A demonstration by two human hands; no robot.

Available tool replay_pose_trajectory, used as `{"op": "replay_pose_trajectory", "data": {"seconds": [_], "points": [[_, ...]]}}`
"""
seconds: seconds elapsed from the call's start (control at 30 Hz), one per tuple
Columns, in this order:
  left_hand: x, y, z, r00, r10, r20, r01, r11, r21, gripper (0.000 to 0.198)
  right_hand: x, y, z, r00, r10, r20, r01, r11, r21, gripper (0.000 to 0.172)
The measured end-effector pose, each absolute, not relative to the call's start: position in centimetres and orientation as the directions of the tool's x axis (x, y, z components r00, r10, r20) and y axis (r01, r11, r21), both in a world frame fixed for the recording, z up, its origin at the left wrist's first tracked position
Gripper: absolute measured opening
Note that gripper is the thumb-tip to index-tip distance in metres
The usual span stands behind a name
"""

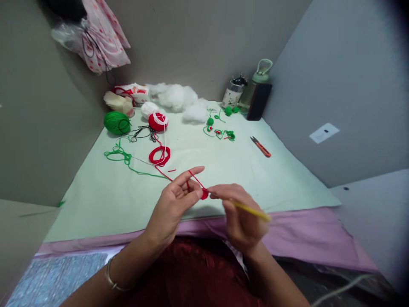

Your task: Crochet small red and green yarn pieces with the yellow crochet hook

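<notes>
My left hand (174, 204) pinches a small red crochet piece (204, 195), with red yarn (194, 177) running over its raised forefinger. My right hand (239, 215) grips a yellow crochet hook (252, 210) whose tip meets the red piece. The yarn trails back across the pale green sheet (287, 179) to a loose red coil (159, 155) and a red yarn ball (158, 121).
A green yarn ball (116, 122), loose green yarn (123, 157), white stuffing (179, 99), small green pieces (223, 133) and orange snips (261, 147) lie on the sheet. Jar (232, 92), bottle (257, 83) and dark phone-like block (258, 101) stand at the back. Walls close in on both sides.
</notes>
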State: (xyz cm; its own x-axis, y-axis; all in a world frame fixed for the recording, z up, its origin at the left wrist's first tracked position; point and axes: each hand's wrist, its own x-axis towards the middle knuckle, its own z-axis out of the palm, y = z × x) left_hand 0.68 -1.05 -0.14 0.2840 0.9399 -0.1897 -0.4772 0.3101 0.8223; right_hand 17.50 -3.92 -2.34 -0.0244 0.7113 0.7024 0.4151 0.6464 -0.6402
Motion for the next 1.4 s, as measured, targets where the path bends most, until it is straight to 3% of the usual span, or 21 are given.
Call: {"op": "replay_pose_trajectory", "data": {"seconds": [0.07, 0.13, 0.2, 0.27, 0.37, 0.43, 0.7, 0.77, 0.87, 0.93, 1.1, 1.4], "points": [[0.9, -1.1, -0.2, 0.286, 0.934, -0.214, -0.5, 0.336, 0.798, 0.05, 17.4, -4.2, -2.5, -0.174, 0.622, 0.763, 0.578, 0.692, -0.432, 0.034], [0.9, -0.9, -0.3, 0.341, 0.9, -0.27, -0.537, 0.423, 0.73, 0.048, 17.3, -4.3, -2.7, -0.212, 0.588, 0.78, 0.639, 0.688, -0.345, 0.043], [0.8, -0.5, -0.5, 0.406, 0.856, -0.319, -0.552, 0.509, 0.66, 0.044, 17.3, -4.2, -2.9, -0.142, 0.6, 0.788, 0.612, 0.678, -0.406, 0.044], [0.5, -0.2, -0.5, 0.432, 0.84, -0.329, -0.555, 0.535, 0.638, 0.041, 17.3, -4.0, -2.9, -0.005, 0.648, 0.761, 0.489, 0.666, -0.563, 0.035], [0.4, -0.1, -0.3, 0.394, 0.874, -0.284, -0.535, 0.469, 0.703, 0.038, 17.3, -3.6, -2.5, 0.17, 0.761, 0.626, 0.178, 0.601, -0.779, 0.024], [0.6, -0.4, -0.2, 0.366, 0.899, -0.239, -0.509, 0.409, 0.758, 0.037, 17.2, -3.3, -2.2, 0.182, 0.796, 0.577, 0.071, 0.575, -0.815, 0.022], [1.3, -1.0, -0.3, 0.334, 0.926, -0.176, -0.465, 0.324, 0.824, 0.035, 16.2, -3.4, -2.3, 0.116, 0.736, 0.667, 0.282, 0.62, -0.732, 0.028], [1.3, -0.8, -0.3, 0.32, 0.925, -0.202, -0.503, 0.347, 0.792, 0.036, 16.2, -3.6, -2.6, 0.09, 0.703, 0.706, 0.364, 0.636, -0.68, 0.031], [1.3, -0.6, -0.3, 0.354, 0.899, -0.259, -0.56, 0.425, 0.711, 0.037, 16.4, -3.8, -3.1, -0.006, 0.616, 0.788, 0.565, 0.652, -0.506, 0.038], [1.2, -0.5, -0.3, 0.394, 0.871, -0.295, -0.578, 0.484, 0.657, 0.038, 16.7, -3.8, -3.1, -0.012, 0.615, 0.789, 0.584, 0.645, -0.493, 0.04], [1.0, -0.2, -0.5, 0.396, 0.854, -0.337, -0.6, 0.519, 0.609, 0.041, 17.1, -3.6, -2.6, 0.199, 0.731, 0.652, 0.283, 0.594, -0.753, 0.031], [0.8, 0.1, -0.4, 0.374, 0.859, -0.349, -0.573, 0.51, 0.641, 0.039, 17.5, -3.1, -2.4, 0.292, 0.846, 0.446, -0.099, 0.491, -0.866, 0.019]]}}
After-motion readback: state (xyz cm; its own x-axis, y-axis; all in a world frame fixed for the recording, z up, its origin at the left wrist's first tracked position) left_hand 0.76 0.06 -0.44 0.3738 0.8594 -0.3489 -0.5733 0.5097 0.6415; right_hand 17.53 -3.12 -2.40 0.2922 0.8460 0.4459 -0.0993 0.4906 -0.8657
